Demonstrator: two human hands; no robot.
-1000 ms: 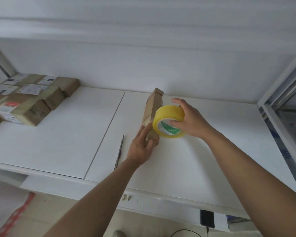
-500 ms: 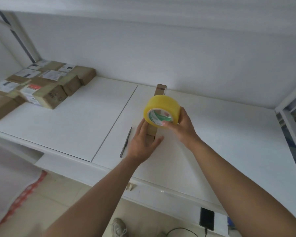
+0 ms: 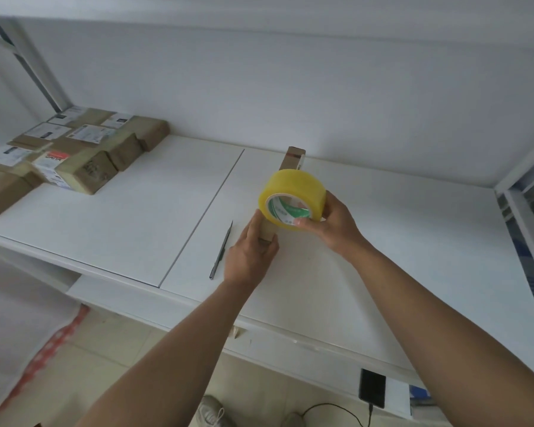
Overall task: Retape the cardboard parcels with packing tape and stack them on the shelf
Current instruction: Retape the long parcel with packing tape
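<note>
Head view: one camera only, looking down on white shelf board [image 3: 383, 241] with both arms reaching in.
Left hand [image 3: 248, 254]: fingers curled round near end of narrow cardboard parcel [image 3: 293, 160], holding it down on the board, near the front edge, just right of the panel seam.
Right hand [image 3: 330, 224]: thumb and fingers pinch yellow tape roll [image 3: 292, 200] by rim and core; roll sits over the parcel's middle, hiding most of it.
Parcel: long and thin, far end pointing at the back wall, brown tape strip visible on that end.
Change: against the picture a second ago, the parcel lies straighter and more end-on, and the roll has come from the parcel's right side to on top of it; left hand grips same end.
Meaning: looks like the tape is being run along the parcel's length; strip itself too clear to see, cannot tell if it is stuck down.
Progress: this parcel not yet sealed or stacked.
Stacked parcels [image 3: 84, 158]: group at back left corner, well apart from the hands.
Knife [image 3: 222, 251]: thin dark blade, lying just left of left hand, untouched.
Risk: roll may drag the light parcel if left-hand grip slips.
</note>
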